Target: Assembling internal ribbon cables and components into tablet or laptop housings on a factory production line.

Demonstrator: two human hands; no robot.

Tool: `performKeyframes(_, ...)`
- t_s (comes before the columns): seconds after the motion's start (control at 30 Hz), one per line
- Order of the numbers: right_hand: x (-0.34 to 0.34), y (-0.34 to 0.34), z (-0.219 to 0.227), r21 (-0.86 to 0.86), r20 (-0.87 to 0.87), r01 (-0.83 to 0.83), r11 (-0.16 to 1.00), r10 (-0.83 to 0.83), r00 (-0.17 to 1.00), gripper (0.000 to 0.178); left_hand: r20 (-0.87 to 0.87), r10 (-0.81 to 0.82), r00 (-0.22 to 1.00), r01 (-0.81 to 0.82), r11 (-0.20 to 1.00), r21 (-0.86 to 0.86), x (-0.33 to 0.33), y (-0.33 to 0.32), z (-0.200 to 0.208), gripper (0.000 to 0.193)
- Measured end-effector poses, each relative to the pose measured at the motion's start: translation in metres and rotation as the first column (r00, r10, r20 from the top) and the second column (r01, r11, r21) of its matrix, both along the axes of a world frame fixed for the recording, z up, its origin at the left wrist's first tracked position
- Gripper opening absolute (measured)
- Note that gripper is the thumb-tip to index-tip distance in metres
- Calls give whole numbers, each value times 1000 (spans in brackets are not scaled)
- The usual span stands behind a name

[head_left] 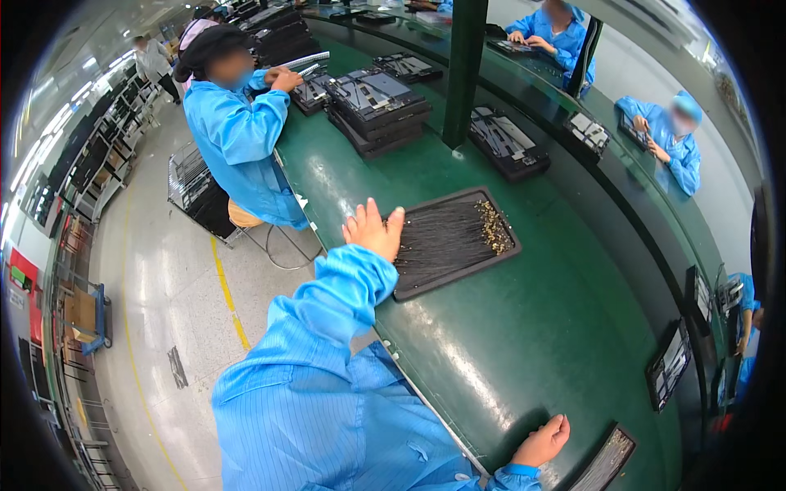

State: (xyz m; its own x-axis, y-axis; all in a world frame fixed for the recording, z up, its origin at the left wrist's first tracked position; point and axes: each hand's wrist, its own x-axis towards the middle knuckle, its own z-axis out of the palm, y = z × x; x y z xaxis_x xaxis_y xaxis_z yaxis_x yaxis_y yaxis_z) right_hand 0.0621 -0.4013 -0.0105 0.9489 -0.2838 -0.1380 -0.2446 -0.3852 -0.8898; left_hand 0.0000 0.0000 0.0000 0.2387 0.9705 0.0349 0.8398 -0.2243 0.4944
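Note:
A dark rectangular tray [446, 280] lies on the green bench. It holds many thin black cables [442, 233], with small gold-coloured ends [494, 227] gathered at its far right side. My left hand [375, 231] reaches to the tray's left end, fingers spread; whether it touches the tray or cables I cannot tell. Down at the lower right, my right hand [543, 442] is held over the bench near its front edge. Its fingers are curled together, and nothing shows in them. Beside it is a second narrow-looking tray [607, 460] of similar cables, cut off by the picture's rim.
Stacked black trays with flat device parts [378, 102] stand at the back, and another such tray [508, 143] sits beyond a green post [465, 74]. A co-worker in blue [237, 131] sits at the left. Along the right runs a raised shelf with upright parts [670, 364].

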Motion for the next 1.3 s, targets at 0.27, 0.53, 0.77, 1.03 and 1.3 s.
performKeyframes(0.27, 1, 12, -8, 42, 50, 20, 999, -22, 999, 34, -1, -37, 999, 36, 992, -120, -1, 18, 12, 65)
performKeyframes(0.53, 4, 9, -2, 21, 58, 23, 1000, -24, 998, 34, -9, -310, 951, 310, 950, 29, -14, -20, 3, 63)
performKeyframes(0.77, 3, 10, 0, 17, 60, 19, 1000, -20, 998, 34, 140, -221, 965, 207, 972, 108, -17, -8, -3, 67)
performKeyframes(1.03, 3, 7, -1, 15, 58, 29, 999, -30, 998, 34, -8, -298, 955, 298, 953, 60, -10, -19, 8, 66)
performKeyframes(1.3, 7, 6, -5, 27, 72, 53, 998, -55, 996, 33, -301, -445, 843, 484, 873, 64, 14, -23, 24, 71)
